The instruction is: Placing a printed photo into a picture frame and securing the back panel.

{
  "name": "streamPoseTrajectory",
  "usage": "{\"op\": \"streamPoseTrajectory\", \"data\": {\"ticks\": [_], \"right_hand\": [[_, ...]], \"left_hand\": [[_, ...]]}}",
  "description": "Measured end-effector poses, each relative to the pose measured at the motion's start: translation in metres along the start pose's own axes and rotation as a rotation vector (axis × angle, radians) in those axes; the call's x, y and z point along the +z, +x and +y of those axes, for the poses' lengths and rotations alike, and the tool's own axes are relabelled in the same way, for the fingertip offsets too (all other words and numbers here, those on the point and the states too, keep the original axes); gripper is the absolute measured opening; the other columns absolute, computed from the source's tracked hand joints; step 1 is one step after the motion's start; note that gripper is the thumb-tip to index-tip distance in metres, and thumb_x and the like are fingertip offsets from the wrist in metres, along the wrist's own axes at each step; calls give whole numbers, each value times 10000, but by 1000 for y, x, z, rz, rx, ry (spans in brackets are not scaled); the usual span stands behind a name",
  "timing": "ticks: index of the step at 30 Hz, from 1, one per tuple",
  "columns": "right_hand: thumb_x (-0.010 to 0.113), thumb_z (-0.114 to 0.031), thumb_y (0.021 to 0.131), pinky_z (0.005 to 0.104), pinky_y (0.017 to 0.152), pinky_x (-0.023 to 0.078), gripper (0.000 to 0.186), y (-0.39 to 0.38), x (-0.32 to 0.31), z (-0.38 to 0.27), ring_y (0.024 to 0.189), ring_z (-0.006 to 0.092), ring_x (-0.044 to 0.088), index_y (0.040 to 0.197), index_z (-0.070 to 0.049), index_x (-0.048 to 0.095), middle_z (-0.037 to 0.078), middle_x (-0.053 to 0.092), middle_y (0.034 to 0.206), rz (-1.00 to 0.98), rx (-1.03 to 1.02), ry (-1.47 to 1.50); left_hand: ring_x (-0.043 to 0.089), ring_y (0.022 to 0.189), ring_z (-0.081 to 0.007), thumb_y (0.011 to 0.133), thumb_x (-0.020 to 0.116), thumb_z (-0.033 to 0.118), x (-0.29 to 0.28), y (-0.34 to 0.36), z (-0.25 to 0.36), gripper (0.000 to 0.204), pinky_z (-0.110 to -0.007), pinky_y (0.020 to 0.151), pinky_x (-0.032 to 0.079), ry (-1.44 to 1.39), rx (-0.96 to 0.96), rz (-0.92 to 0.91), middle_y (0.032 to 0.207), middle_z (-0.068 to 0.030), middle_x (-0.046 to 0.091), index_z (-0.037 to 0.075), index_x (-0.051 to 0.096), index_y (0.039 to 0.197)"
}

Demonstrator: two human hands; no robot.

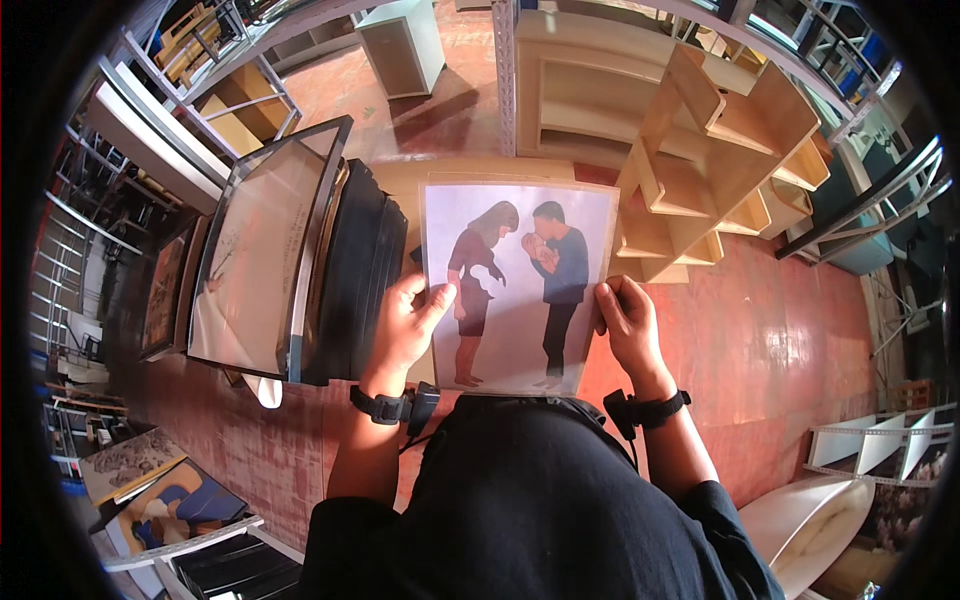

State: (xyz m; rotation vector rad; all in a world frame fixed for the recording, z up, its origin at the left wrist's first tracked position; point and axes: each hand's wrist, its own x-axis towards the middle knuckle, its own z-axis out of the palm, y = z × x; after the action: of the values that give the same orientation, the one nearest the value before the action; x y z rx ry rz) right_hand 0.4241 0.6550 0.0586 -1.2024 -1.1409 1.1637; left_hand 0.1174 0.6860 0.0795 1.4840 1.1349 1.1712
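Observation:
An illustrated print (515,290) is held upright in front of me by its two sides. It shows two standing figures and a baby on a pale lilac ground, and a clear margin runs round its edge. My left hand (410,320) grips the left edge, thumb on the front. On the right edge my right hand (628,318) pinches it the same way, fingers mostly behind. Each wrist wears a black strap with a small device. Left of my left hand stands a stack of black-edged frames (355,270), with a large glazed picture frame (255,250) leaning at its outer side.
A pale wooden shelf unit (690,180) stands at the far right, beside a cream cabinet (590,90). A white pedestal (400,50) is at the back. Metal racks line the left, and more pictures (175,500) lie at the lower left. The floor (770,320) is worn red.

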Motion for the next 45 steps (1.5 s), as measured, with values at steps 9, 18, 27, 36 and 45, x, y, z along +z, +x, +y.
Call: {"op": "streamPoseTrajectory", "data": {"ticks": [9, 18, 27, 36, 45], "right_hand": [[564, -224, 1057, 225, 551, 386, 254, -3, 1, -5, 601, 65, 488, 889, -33, 552, -9, 541, 718, -34, 2, -17], [566, -215, 1056, 216, 570, 410, 241, -9, -6, -5, 614, 55, 508, 894, -36, 557, -20, 539, 723, -88, -1, -41], [593, -171, 1034, 239, 563, 440, 200, -13, -8, 2, 619, 70, 523, 906, -18, 576, 0, 538, 742, -94, -102, -46], [582, -133, 1030, 244, 557, 433, 204, -21, -8, 4, 614, 68, 514, 863, -25, 537, 0, 509, 747, -86, -141, -21], [580, -119, 1026, 250, 560, 435, 217, -26, -11, 0, 619, 90, 529, 845, -16, 519, 25, 484, 791, -118, -209, -20]], "left_hand": [[572, 744, -64, 969, 703, 201, -1, -4, 5, 202, -251, 656, 464, 62, 18, 12, 815, 9, 651, 2, 701, 1000], [589, 791, -92, 974, 680, 130, 5, -11, 19, 169, -258, 706, 481, 27, 43, 31, 932, -20, 627, -9, 678, 1071], [563, 817, -79, 983, 664, 92, 15, -19, 20, 124, -240, 737, 464, -30, 77, 107, 934, -20, 606, -7, 628, 1048], [527, 792, -56, 998, 644, 93, 11, -25, 25, 96, -223, 702, 436, -96, 144, 69, 952, 0, 581, 10, 617, 1038], [515, 793, -70, 990, 653, 95, 13, -25, 34, 105, -231, 707, 433, -65, 168, 118, 958, -5, 565, -2, 654, 1030]]}}
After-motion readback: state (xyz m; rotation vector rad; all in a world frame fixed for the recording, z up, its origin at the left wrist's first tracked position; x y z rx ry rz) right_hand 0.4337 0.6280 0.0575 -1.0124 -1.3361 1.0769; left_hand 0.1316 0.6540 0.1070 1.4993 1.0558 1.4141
